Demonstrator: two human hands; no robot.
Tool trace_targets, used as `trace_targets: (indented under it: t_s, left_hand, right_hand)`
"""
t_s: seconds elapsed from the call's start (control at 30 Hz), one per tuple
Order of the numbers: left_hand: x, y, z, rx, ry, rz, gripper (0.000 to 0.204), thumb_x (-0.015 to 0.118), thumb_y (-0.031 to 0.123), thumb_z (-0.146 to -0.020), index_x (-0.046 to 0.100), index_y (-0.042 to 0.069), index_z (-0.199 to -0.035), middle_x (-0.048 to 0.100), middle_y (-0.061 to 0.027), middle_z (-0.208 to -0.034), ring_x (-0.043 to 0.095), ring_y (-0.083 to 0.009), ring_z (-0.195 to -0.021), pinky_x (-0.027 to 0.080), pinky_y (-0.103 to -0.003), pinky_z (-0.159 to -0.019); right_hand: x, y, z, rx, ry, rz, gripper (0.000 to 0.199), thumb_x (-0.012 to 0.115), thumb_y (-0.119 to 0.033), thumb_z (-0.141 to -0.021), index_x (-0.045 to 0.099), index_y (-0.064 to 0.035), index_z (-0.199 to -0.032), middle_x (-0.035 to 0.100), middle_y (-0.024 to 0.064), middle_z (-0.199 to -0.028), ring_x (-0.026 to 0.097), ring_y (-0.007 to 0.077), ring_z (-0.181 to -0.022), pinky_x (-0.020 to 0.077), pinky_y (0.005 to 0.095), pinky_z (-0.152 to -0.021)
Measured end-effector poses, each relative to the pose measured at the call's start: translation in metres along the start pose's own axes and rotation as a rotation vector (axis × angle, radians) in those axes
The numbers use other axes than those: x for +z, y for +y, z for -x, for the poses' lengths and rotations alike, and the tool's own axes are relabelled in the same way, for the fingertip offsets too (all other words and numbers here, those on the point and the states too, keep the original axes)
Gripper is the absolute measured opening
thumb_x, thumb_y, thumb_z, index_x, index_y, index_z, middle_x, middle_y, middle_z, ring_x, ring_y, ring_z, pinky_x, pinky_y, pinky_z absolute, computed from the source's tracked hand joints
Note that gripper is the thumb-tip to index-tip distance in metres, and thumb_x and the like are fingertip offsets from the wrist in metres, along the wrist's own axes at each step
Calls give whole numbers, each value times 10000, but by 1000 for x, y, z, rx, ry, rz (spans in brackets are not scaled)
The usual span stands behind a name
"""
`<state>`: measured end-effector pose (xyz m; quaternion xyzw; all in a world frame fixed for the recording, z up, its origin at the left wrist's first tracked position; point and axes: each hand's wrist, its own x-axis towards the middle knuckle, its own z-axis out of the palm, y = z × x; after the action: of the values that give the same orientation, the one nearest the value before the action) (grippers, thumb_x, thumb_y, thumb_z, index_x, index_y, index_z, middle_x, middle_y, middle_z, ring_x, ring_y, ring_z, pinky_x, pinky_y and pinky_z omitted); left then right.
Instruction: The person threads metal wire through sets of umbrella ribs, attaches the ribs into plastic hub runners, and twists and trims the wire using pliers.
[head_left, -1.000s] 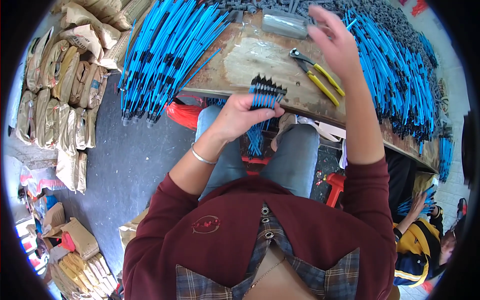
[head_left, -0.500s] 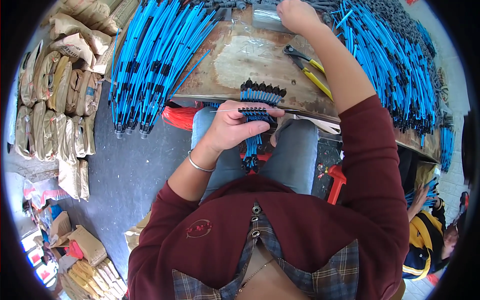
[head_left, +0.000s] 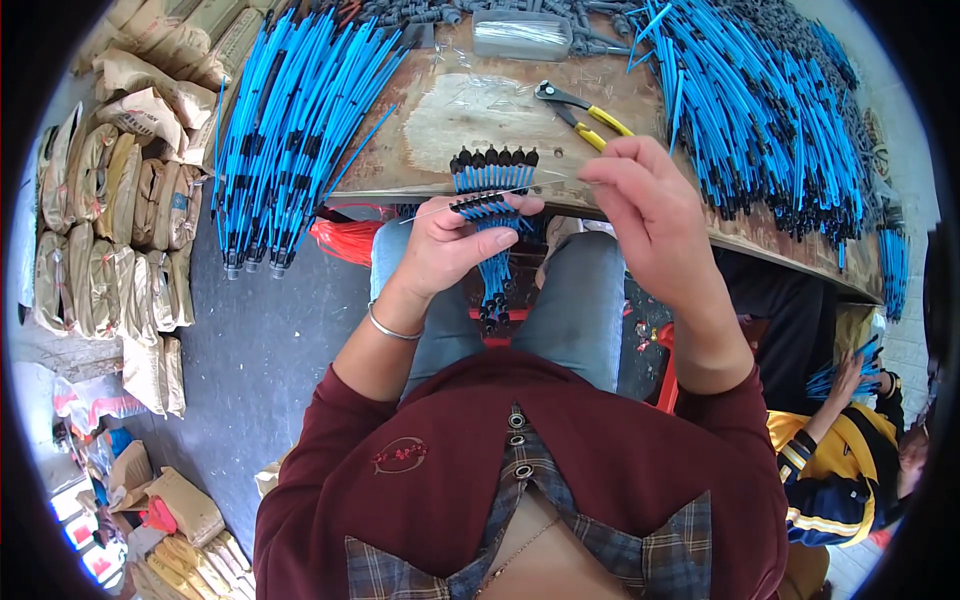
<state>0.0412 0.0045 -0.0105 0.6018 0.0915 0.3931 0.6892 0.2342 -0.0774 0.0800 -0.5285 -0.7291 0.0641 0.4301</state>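
Observation:
My left hand point(head_left: 450, 250) is closed around a bundle of blue tubes point(head_left: 495, 270) with black fittings, above my lap. Along the top of the grip, a thin metal wire point(head_left: 425, 214) runs crosswise at a row of small black pieces point(head_left: 478, 203). Beyond them, black tips point(head_left: 495, 157) stand side by side in a row. To the right, my right hand point(head_left: 650, 215) is raised with thumb and forefinger pinched together. A faint, thin metal wire shows at its fingertips, pointing toward the bundle; its far end is hard to make out.
On the wooden table point(head_left: 440, 150) lie yellow-handled pliers point(head_left: 590, 118) and a clear box of thin wires point(head_left: 520, 38). Piles of blue tubes flank it, left point(head_left: 290, 140) and right point(head_left: 760, 110). Brown paper packages point(head_left: 110, 220) are stacked at left. A co-worker point(head_left: 830, 460) sits at lower right.
My right hand has come back from the clear box at the far edge to beside the bundle, now pinching. The left hand still holds the bundle, and its crosswise wire is more slanted.

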Motion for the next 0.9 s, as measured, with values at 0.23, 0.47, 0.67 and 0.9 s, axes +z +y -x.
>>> trace_targets:
  t_s: [0.23,0.47,0.67,0.9]
  left_hand:
    - [0,4,0,-84,2,11,290,639,-2,-764,605,-2,-1052,633,-124,-1046,583,-176,-993,431,-310,-897]
    - [0,5,0,-98,6,26,287,638,-2,-766,606,-2,-1051,634,-126,-1042,582,-176,-995,428,-311,-900]
    - [-1,2,-1,-49,-19,-14,283,636,-3,-768,611,-3,-1050,637,-122,-1038,586,-172,-987,434,-302,-888]
    - [4,7,-4,-80,-41,-73,285,642,19,-769,621,6,-1053,646,-80,-1023,588,-127,-939,449,-271,-849]
  right_hand:
    - [-5,-4,6,71,24,6,230,544,50,-802,627,-28,-1001,528,80,-811,516,182,-717,400,251,-609]
    - [-3,-2,3,60,32,31,229,547,48,-799,631,-32,-997,527,80,-807,519,184,-715,403,254,-606]
    - [-1,0,1,4,36,61,240,557,61,-775,632,-24,-987,520,85,-792,519,198,-701,414,262,-603]
    - [-6,-1,-8,-201,14,269,247,579,69,-748,636,-16,-972,515,87,-775,523,201,-678,423,265,-577]
